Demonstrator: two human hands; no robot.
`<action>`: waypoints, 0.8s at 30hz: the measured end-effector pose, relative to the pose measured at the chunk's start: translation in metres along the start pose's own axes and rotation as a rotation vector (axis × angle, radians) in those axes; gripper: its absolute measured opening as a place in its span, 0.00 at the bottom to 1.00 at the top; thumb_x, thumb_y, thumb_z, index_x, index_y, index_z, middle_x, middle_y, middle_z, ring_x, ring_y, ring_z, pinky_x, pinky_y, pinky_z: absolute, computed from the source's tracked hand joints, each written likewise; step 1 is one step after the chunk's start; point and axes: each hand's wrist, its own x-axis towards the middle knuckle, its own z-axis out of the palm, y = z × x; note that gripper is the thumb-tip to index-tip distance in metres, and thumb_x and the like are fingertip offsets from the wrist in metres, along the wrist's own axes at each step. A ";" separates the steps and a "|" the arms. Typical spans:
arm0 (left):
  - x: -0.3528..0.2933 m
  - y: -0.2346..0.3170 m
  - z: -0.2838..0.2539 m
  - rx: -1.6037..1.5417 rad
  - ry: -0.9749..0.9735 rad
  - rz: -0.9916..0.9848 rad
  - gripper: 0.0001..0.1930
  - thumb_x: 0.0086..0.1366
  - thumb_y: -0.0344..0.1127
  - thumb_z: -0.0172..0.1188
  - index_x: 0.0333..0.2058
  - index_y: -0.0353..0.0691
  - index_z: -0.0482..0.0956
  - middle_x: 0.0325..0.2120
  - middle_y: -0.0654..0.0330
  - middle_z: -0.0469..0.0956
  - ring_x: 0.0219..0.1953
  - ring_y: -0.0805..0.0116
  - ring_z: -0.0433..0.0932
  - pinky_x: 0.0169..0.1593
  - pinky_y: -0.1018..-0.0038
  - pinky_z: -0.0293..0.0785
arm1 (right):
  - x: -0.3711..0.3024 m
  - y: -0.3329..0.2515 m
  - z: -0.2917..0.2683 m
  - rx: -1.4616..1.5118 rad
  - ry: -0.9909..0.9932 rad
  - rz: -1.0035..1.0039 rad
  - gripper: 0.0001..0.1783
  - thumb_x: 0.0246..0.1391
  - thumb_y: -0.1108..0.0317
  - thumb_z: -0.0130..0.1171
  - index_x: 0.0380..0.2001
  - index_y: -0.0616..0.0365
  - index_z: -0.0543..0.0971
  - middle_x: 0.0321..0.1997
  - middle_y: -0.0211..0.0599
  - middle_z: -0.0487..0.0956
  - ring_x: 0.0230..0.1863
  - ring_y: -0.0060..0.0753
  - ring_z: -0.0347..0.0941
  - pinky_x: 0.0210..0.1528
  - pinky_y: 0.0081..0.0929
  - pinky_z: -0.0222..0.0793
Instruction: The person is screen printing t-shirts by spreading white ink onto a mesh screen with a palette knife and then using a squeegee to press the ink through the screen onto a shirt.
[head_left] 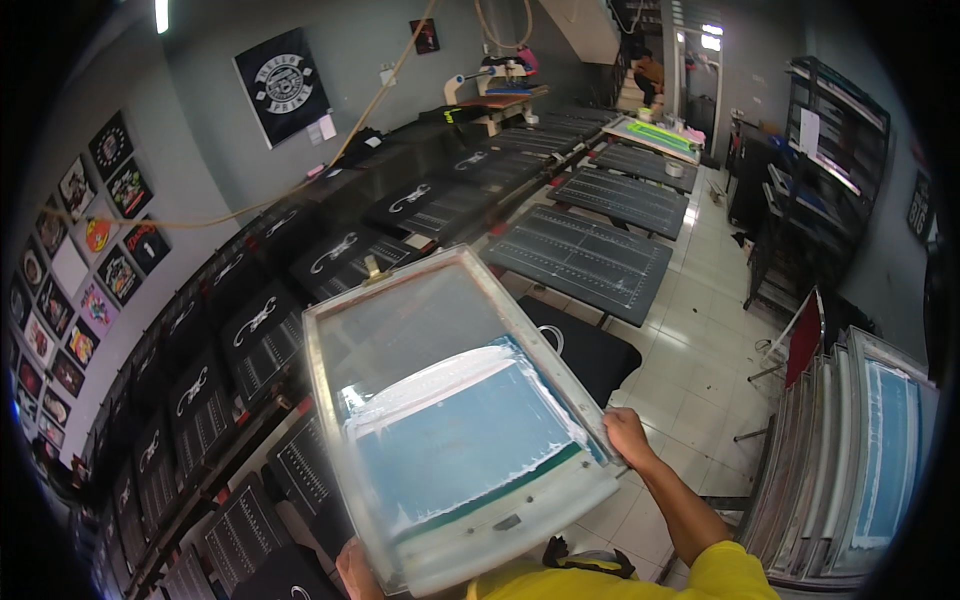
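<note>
I carry a large screen printing frame (447, 440) tilted in front of me, with blue emulsion on its mesh and a thick band of white ink across the middle. My right hand (627, 437) grips the frame's right edge near the lower corner. At the lower left edge my left hand (356, 570) is closed on the frame, its fingers partly hidden. Just past the frame's right side lies a black shirt (590, 352) with a white curved print, partly covered by the frame.
Long rows of black printing boards (575, 255) run into the distance, several bearing black shirts (262, 320) with white prints. Used screens (885, 450) lean at the lower right beside a red folding chair (806, 338). A dark rack (825, 170) stands right; a person (648, 75) is far back.
</note>
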 end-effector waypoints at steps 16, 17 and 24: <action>0.100 -0.008 0.244 0.382 0.117 0.104 0.18 0.67 0.37 0.49 0.41 0.24 0.79 0.33 0.56 0.80 0.34 0.66 0.76 0.39 0.71 0.71 | 0.233 0.053 -0.096 0.007 -0.002 -0.027 0.16 0.51 0.65 0.44 0.22 0.69 0.73 0.24 0.60 0.74 0.28 0.58 0.73 0.34 0.45 0.64; 0.102 -0.004 0.271 0.536 0.132 0.186 0.18 0.67 0.36 0.49 0.41 0.24 0.79 0.33 0.55 0.80 0.35 0.65 0.76 0.40 0.71 0.72 | 0.255 0.058 -0.109 0.011 -0.004 -0.009 0.17 0.51 0.64 0.43 0.21 0.68 0.73 0.24 0.60 0.74 0.28 0.59 0.72 0.34 0.46 0.64; 0.146 -0.005 0.431 0.008 0.104 -0.161 0.17 0.67 0.36 0.50 0.43 0.26 0.79 0.31 0.56 0.80 0.33 0.64 0.76 0.38 0.68 0.72 | 0.371 0.081 -0.211 -0.085 0.081 -0.020 0.18 0.52 0.63 0.43 0.20 0.68 0.73 0.25 0.59 0.75 0.29 0.59 0.71 0.35 0.47 0.64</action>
